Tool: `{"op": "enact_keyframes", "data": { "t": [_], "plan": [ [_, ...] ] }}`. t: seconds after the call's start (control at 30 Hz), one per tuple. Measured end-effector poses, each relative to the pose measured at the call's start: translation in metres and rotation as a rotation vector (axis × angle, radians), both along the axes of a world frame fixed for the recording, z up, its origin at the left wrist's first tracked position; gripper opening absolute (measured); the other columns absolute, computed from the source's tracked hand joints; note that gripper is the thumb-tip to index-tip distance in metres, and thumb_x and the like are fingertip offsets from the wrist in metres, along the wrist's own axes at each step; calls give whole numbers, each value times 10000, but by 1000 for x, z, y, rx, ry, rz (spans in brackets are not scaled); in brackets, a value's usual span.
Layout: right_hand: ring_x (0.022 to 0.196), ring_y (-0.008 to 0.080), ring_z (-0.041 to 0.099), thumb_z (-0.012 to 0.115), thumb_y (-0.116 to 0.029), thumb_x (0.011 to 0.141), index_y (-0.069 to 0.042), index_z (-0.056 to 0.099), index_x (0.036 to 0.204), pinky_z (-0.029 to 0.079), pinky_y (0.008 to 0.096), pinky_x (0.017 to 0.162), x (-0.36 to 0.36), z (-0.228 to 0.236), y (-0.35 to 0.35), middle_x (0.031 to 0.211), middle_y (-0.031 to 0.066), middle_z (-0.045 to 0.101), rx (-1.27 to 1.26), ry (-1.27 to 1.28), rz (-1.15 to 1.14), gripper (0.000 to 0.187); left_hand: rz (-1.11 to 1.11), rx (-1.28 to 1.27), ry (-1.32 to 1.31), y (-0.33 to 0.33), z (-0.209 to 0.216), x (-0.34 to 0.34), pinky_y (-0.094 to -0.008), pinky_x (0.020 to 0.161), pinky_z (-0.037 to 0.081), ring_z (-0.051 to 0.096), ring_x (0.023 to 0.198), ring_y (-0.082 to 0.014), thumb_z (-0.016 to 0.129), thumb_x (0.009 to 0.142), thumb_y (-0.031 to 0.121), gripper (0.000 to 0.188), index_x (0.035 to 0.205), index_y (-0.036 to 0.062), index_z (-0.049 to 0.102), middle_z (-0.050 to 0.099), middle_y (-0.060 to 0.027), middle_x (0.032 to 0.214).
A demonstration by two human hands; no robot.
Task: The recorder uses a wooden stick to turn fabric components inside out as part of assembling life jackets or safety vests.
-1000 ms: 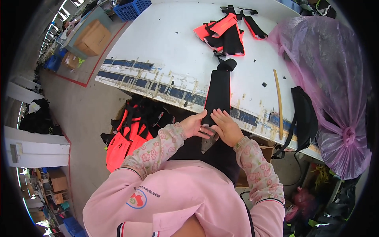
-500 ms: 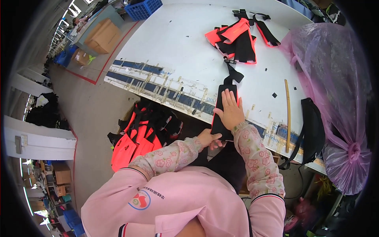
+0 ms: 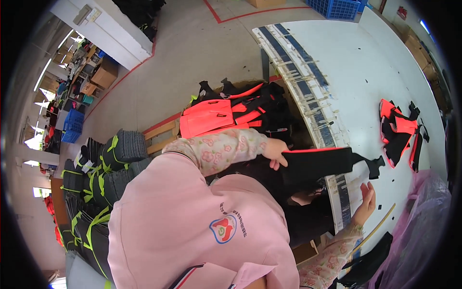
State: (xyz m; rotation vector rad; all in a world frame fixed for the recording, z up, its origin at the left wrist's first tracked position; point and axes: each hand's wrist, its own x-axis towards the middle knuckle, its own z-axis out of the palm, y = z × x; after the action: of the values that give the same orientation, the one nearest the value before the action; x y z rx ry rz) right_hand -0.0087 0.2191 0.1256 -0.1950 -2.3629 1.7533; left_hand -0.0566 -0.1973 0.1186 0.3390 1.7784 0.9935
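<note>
A black padded strap [image 3: 317, 163] with bright orange edging reaches over the near edge of the white table. A length of black webbing [image 3: 369, 164] extends from its far end. My left hand [image 3: 275, 153] is closed on the strap's near end, thumb and fingers pinching it. My right hand [image 3: 365, 204] is off the strap, fingers stretched and apart, over the table just beside the webbing. Further along the tabletop lie more orange and black strap pieces [image 3: 402, 127], bunched together.
Orange and black backpacks [image 3: 207, 118] are piled left of the table edge. A bamboo stick [image 3: 378, 226], a black pouch-like piece [image 3: 375, 260] and a purple plastic bag [image 3: 418, 212] lie at right. Bundled grey sheets [image 3: 130, 146] stand at left; blue crates [image 3: 337, 7] sit at the far side.
My view has swung left, bringing the backpacks and bundles into sight. My right hand has come off the strap, where it lay flat; my left hand still grips its end.
</note>
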Motion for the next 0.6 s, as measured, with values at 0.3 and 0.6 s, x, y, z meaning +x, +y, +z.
{"op": "enact_keyframes", "data": {
  "t": [0.3,0.6],
  "plan": [
    [693,85,542,458,-223,974,0,597,1102,459,222,690,46,-32,-2,777,37,610,-190,-97,-226,293,145,-921,-303,-277,28,-20,-340,586,530,648,683,-199,636,863,288,354,1075,14,566,674,-125,784],
    [636,53,468,471,-222,967,-9,614,1082,404,194,630,47,-31,-11,761,16,592,-61,-39,-256,281,93,-1321,-36,-341,10,-64,-368,574,500,605,632,-181,672,819,397,327,789,72,682,676,-56,758]
  ]
}}
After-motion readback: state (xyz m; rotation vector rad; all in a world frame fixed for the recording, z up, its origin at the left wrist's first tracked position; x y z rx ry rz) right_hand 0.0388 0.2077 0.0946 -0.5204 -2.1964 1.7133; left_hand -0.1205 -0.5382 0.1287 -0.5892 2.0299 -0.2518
